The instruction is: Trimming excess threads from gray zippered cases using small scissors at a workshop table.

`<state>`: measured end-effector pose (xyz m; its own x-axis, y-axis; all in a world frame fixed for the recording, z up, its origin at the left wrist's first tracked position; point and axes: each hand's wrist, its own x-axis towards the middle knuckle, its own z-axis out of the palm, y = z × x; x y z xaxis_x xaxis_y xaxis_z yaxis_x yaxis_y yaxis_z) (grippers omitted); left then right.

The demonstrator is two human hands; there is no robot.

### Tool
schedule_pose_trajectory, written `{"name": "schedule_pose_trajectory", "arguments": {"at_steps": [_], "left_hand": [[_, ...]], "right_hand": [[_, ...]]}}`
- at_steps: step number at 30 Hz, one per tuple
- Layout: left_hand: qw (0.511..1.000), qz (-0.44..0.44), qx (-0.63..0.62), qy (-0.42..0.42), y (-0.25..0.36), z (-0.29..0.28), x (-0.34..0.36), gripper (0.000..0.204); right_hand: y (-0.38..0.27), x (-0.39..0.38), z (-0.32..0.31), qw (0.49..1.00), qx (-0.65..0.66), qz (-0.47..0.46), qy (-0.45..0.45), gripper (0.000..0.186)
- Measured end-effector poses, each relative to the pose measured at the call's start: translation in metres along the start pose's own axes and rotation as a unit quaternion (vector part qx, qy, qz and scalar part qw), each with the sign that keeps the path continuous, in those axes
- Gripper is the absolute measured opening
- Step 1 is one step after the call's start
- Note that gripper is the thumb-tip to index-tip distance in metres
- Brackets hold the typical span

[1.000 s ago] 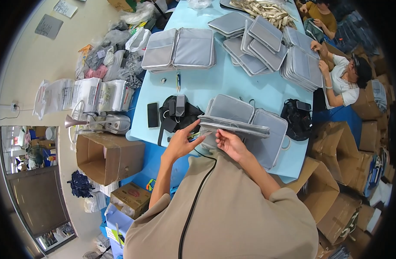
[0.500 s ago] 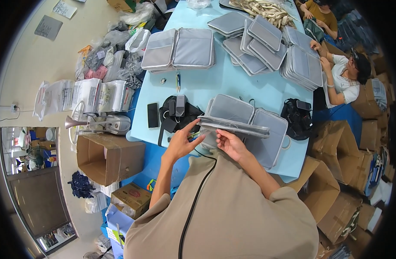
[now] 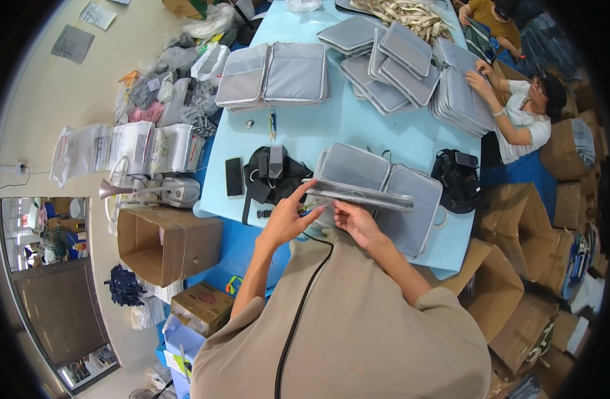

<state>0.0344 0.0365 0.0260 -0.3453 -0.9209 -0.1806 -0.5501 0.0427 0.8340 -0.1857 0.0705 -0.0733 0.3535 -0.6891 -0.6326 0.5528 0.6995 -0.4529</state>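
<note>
In front of me a grey padded zip case [image 3: 365, 195] is seen nearly edge-on, above other grey cases. My left hand [image 3: 286, 218] is at its left end, with the index finger stretched along the corner. Between that finger and the thumb shows a thin yellow-green tool [image 3: 309, 207], partly hidden; its kind is unclear. My right hand [image 3: 357, 223] pinches at the near edge of the case; whatever its fingertips hold is too small to make out. Behind and right of the hands lie an upper grey case [image 3: 353, 163] and an opened grey case [image 3: 411, 206].
Stacks of grey cases [image 3: 295, 73] and a heap of more cases [image 3: 401, 66] cover the far table. A phone [image 3: 234, 177], a black bag [image 3: 282, 183] and another black bag [image 3: 455, 179] flank the work. A co-worker [image 3: 524, 116] handles cases at right. Cardboard boxes [image 3: 514, 219] stand beside the table.
My left thumb and the yellow-green tool have moved slightly closer to the case's near edge and my right fingertips. The co-worker's hands at the right have shifted over the stack.
</note>
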Motion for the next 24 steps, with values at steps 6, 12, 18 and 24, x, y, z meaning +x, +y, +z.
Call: {"name": "schedule_pose_trajectory", "arguments": {"at_steps": [6,12,18,24], "left_hand": [[1.0,-0.001,-0.009,-0.014,0.002,-0.002,-0.003,0.07],[1.0,0.01,-0.004,-0.007,-0.001,-0.001,-0.005,0.067],[0.998,-0.029,0.04,-0.038,0.001,-0.005,-0.004,0.064],[0.999,-0.009,0.009,-0.036,0.004,-0.007,-0.004,0.063]], "right_hand": [[0.012,0.004,-0.002,0.999,0.021,-0.005,-0.024,0.017],[0.013,0.001,0.002,1.0,-0.001,-0.015,-0.008,0.016],[0.012,-0.003,0.006,0.999,-0.021,-0.026,0.014,0.014],[0.011,-0.005,0.009,0.999,-0.033,-0.037,0.013,0.013]]}}
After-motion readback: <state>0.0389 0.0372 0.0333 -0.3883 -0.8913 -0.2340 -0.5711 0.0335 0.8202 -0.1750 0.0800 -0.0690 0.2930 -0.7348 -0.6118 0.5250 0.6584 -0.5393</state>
